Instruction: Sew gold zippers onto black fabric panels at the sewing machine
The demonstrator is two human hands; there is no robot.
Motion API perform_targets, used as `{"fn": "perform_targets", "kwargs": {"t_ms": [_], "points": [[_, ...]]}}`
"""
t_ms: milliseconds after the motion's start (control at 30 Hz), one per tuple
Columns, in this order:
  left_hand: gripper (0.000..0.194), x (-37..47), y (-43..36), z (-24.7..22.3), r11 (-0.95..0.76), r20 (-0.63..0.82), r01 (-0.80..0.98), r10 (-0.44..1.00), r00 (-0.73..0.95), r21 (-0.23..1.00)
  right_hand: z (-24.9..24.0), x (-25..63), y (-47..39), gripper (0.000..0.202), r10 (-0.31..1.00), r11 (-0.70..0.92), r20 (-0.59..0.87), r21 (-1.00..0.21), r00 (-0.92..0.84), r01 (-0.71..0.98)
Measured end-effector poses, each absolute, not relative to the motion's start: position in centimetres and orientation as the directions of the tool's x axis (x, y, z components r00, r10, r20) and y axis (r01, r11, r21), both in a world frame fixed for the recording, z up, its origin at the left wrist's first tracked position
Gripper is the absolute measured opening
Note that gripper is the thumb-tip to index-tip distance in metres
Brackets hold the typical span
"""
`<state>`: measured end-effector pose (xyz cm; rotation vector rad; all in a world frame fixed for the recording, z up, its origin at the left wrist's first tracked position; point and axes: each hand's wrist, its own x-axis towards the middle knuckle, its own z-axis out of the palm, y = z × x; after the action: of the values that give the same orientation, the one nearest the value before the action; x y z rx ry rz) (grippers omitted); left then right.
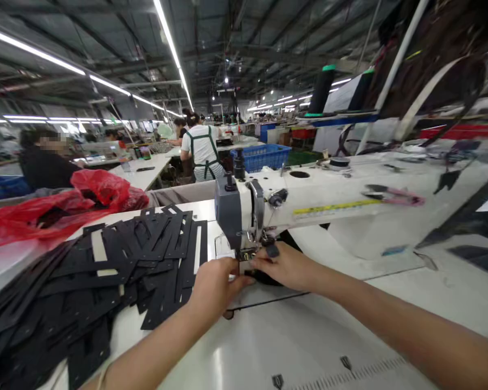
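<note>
A white and grey sewing machine [329, 197] stands across the table, its needle area low at the centre. Just left of the presser foot, my left hand [216, 281] is pinched at the edge of a small dark piece. My right hand [282, 264], with a dark band on a finger, presses its fingers together on the black piece [266, 278] at the right of the foot. Fingers and machine hide much of that piece. A large pile of black strips with some white parts [146, 260] lies beside my left arm.
Red plastic bags [101, 189] lie behind the pile. Pink-handled snips [394, 195] rest on the machine arm. Beyond are a blue basket [264, 157], a person in a white shirt [201, 143] and another in dark clothes [46, 160]. Thread cones [323, 89] stand at upper right.
</note>
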<state>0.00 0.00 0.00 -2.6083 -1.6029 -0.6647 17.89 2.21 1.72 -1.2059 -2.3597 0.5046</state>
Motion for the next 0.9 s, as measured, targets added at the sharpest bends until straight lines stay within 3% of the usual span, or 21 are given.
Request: {"fn": "perform_targets", "kwargs": {"t_ms": [67,167,267,333,500,900], "points": [[0.017,-0.1,-0.4,-0.1,-0.503,0.369,0.840,0.834,0.411,0.202,2.0,17.9,1.3,0.024,0.814,0.555,0.184,-0.527,-0.551,0.643],[0.005,0.1,-1.3,-0.9,-0.568,0.401,0.806,0.786,0.471,0.167,0.7,18.0,-0.5,0.014,0.744,0.665,0.313,-0.431,-0.590,0.610],[0.016,0.3,-2.3,-2.3,-0.639,0.442,0.761,0.718,0.538,0.111,-2.5,18.0,-2.5,0.026,0.530,0.799,0.604,-0.119,-0.596,0.590],[0.020,0.4,-2.6,-3.0,-0.679,0.484,0.732,0.660,0.574,0.058,-4.2,18.0,-3.3,0.032,0.431,0.793,0.704,0.004,-0.565,0.610],[0.025,0.5,-2.6,-2.8,-0.743,0.591,0.659,0.483,0.646,-0.114,-4.7,17.8,-3.3,0.037,0.404,0.783,0.732,0.033,-0.549,0.621],[0.024,0.1,-0.9,-2.9,-0.751,0.569,0.660,0.530,0.628,-0.030,-4.0,17.7,-1.4,0.044,0.425,0.786,0.704,0.025,-0.569,0.618]]}}
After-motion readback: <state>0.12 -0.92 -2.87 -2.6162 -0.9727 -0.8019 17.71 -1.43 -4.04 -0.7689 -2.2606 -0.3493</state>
